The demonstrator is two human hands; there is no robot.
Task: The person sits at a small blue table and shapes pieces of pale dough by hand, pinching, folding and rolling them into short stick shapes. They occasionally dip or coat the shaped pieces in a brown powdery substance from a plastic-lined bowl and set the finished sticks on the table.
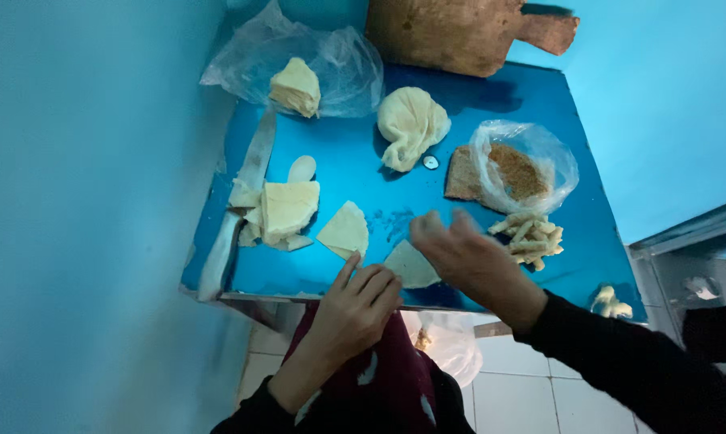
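Observation:
My left hand (355, 309) rests at the near edge of the blue metal table (355, 169), fingers loosely curled, its fingertips by a triangular piece of pale dough (410, 265). It holds nothing. My right hand (463, 253) hovers blurred over the table just right of that piece, fingers spread, nothing gripped. A second triangular dough piece (344, 231) lies to the left. A pile of rolled sticks (530, 237) sits right of my right hand.
A stack of cut dough sheets (283, 210) and a long knife (238, 213) lie at the left. A dough ball (411, 124), a block in a plastic bag (297, 87), a bag of brown crumbs (517, 170) and a wooden board (451, 32) sit farther back.

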